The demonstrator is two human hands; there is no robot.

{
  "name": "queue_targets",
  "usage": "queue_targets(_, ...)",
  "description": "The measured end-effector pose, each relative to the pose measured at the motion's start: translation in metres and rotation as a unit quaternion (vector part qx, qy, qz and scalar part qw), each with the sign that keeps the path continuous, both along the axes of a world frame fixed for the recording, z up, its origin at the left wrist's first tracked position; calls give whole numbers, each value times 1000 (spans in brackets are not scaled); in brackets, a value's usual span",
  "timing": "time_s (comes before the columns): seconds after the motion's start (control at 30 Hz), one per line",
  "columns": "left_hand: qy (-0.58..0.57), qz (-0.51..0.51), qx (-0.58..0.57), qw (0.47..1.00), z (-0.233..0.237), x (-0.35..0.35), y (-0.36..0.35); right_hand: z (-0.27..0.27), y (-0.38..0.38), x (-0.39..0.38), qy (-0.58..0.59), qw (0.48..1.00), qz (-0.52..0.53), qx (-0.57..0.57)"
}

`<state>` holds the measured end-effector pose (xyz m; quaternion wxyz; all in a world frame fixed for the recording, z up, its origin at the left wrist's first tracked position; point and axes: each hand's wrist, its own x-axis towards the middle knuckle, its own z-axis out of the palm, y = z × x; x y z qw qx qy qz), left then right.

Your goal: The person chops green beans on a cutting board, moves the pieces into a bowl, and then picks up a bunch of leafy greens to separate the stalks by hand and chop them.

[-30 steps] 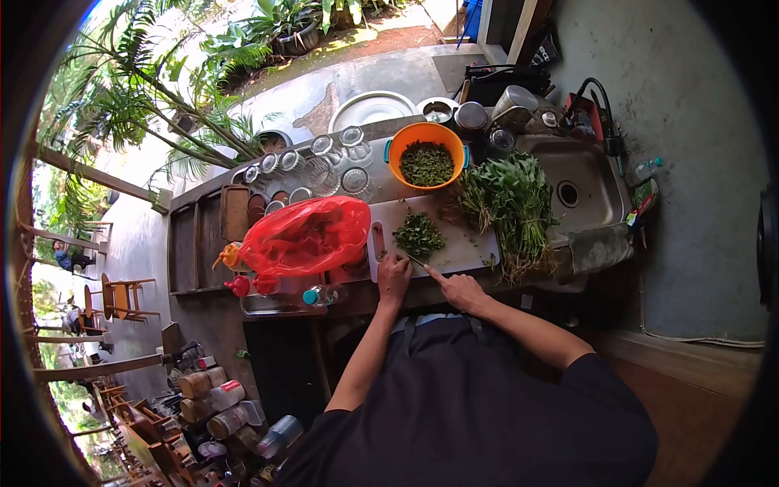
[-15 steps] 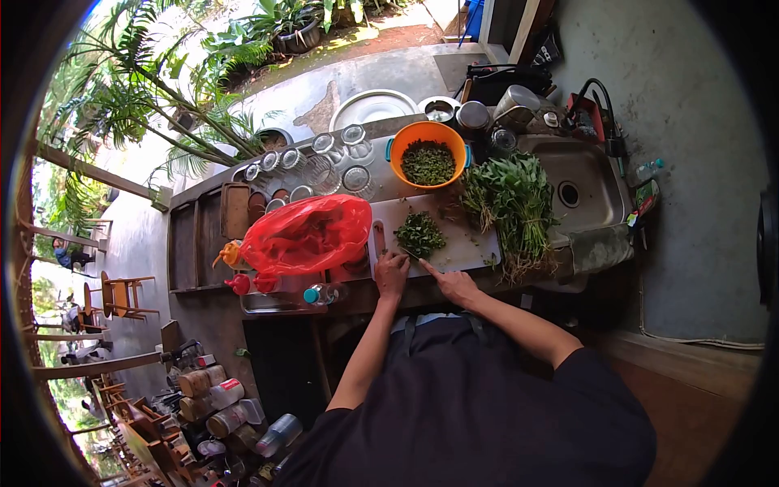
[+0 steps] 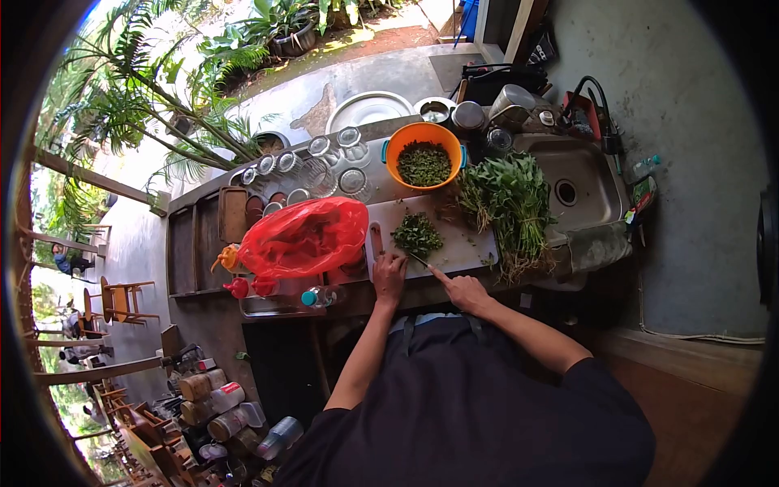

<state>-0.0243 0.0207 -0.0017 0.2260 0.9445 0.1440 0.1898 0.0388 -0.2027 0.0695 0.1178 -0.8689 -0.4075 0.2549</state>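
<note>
Two hands meet at a white plastic cutting board (image 3: 466, 243) on the bench (image 3: 388, 193): right hand (image 3: 464, 290) grips a small knife (image 3: 419, 260), left hand (image 3: 389, 276) rests curled, grip unclear, beside chopped green leaves (image 3: 417, 234). With the blade this near the fingers, a slip could cut.

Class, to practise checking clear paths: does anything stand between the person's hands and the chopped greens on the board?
Nothing visible does. The left hand rests on the board just short of the chopped greens; the right hand holds a knife pointing at them, with only bare board between.
</note>
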Motion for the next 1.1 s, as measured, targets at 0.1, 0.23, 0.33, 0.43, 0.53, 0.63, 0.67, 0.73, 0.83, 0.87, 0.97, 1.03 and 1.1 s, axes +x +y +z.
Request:
queue_targets(0.1, 2, -18, 5, 1000, -1, -5, -3, 4, 4, 0, -4, 1000, 7, 10)
queue_targets(0.23, 10, -19, 1, 1000, 1, -5, -3, 10, 8, 2, 12, 1000, 15, -3)
queue_targets(0.33, 13, -23, 3, 1000, 5, -6, -4, 8, 9, 2, 13, 1000, 21, -10)
queue_targets(0.43, 11, -24, 0, 1000, 5, -5, -5, -4, 8, 0, 14, 1000, 26, -8)
queue_targets(0.53, 11, -26, -2, 1000, 5, -5, -5, -26, 11, 0, -3, 999, 33, 4)
queue_targets(0.63, 14, -30, 6, 999, 5, -6, -3, -37, 19, 2, -35, 998, 37, 33)
queue_targets(0.67, 15, -32, 11, 999, 5, -5, -4, -38, 21, 4, -47, 997, 34, 51)
queue_targets(0.73, 21, -29, 7, 999, 6, -5, -1, -30, 23, 7, -32, 999, 34, 26)
queue_targets(0.83, 26, -20, 1, 999, 6, 0, 3, -23, 13, 13, -5, 999, 42, 10)
queue_targets(0.87, 28, -13, 0, 1000, 6, 2, 4, -21, 6, 17, 7, 998, 52, 21)
queue_targets(0.97, 25, 8, 5, 1000, 6, 9, 5, -25, -14, 27, 27, 998, -37, 42)
queue_targets(1.03, 23, 8, -9, 1000, 8, 10, 6, -32, -26, 40, -34, 994, -31, 102)
queue_targets(1.1, 17, 11, -26, 999, 8, 13, 4, -28, -32, 57, -93, 984, -25, 153)
